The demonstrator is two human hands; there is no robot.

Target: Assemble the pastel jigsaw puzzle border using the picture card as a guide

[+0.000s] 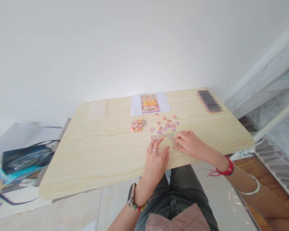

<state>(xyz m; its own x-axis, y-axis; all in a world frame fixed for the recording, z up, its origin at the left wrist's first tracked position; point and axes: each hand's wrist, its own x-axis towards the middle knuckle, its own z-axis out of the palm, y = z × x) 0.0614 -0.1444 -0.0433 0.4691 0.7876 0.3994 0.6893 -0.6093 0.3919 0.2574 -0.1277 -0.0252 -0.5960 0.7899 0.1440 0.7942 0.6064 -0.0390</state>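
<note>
A partly joined jigsaw puzzle (pixel 167 136), with a top strip and a right-hand strip of pieces, lies near the table's front edge. My left hand (pixel 157 157) rests over its left side, thumb and fingers apart, nothing between them. At the right strip, my right hand (pixel 190 143) has its fingers bent together against the pieces; anything pinched there is hidden. Just beyond the puzzle, loose jigsaw pieces (pixel 167 125) lie scattered. To their left is a heaped pile of jigsaw pieces (pixel 137 125). Behind them lies a printed reference picture (pixel 150 104) of a yellow character on white paper.
The light wooden table (pixel 93 154) stands against a white wall. A phone (pixel 209 101) lies at its back right, and a pale translucent sheet (pixel 96 110) at its back left. Left of the table are a dark and blue bag (pixel 26 158) and papers.
</note>
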